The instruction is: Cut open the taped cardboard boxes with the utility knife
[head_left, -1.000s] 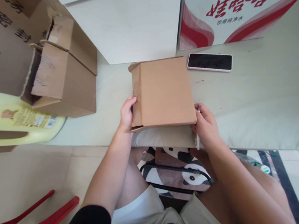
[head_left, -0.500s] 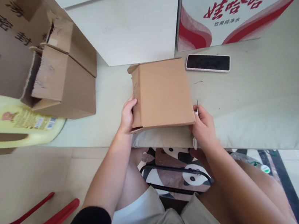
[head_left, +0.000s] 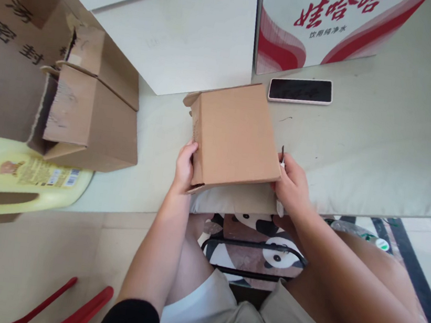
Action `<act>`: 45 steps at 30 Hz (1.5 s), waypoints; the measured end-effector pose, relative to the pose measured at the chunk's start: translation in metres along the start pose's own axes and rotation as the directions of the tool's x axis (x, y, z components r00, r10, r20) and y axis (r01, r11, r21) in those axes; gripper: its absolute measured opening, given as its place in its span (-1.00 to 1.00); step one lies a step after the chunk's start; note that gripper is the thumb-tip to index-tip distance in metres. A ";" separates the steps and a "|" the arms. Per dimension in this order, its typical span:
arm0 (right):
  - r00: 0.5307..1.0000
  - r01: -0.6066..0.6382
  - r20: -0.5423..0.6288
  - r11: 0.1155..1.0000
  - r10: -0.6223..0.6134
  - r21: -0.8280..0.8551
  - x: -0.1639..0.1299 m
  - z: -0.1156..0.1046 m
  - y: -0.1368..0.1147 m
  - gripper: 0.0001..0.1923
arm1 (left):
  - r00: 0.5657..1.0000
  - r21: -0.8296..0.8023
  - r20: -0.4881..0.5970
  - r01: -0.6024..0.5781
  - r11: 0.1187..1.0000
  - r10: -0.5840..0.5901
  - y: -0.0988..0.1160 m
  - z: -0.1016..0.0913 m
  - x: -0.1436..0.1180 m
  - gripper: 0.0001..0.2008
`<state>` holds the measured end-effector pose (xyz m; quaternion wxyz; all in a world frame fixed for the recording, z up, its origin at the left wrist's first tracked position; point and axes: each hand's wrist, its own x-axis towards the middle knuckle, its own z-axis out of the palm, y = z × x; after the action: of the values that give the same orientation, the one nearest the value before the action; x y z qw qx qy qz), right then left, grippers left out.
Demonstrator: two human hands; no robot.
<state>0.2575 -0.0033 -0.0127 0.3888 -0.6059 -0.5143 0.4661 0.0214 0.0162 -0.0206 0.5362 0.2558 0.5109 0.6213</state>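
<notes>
In the head view, a brown carton (head_left: 239,133) is sitting between the two hands near the front edge of the cloth-covered counter (head_left: 368,150). The left hand (head_left: 185,163) is pinching its left side, thumb showing, other fingers mostly hidden. The right hand (head_left: 292,182) is closing around a thin white-handled cutter (head_left: 280,208), blade pointing away from the person, beside the carton's right corner; whether those fingers are also touching cardboard, I cannot tell. A phone (head_left: 301,90) is lying beyond. The carton is looking fairly light, dry and stiff-walled, its loose left-end flaps seeming bendable, so the firm side edges are offering the better hold.
</notes>
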 end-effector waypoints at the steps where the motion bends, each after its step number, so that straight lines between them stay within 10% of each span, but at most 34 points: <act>1: 1.000 -0.020 0.003 1.000 0.020 0.008 0.000 0.000 -0.001 -0.87 | 1.000 0.005 0.002 0.006 1.000 -0.006 0.000 0.000 0.000 -0.83; 45: 0.997 -0.067 -0.036 0.997 0.066 -0.035 0.003 0.001 0.003 -0.87 | 1.000 -0.006 0.019 -0.018 1.000 0.019 -0.002 -0.006 0.004 -0.79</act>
<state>0.2574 -0.0012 -0.0161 0.3709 -0.6378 -0.4952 0.4588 0.0158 0.0177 -0.0251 0.5361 0.2648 0.5014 0.6254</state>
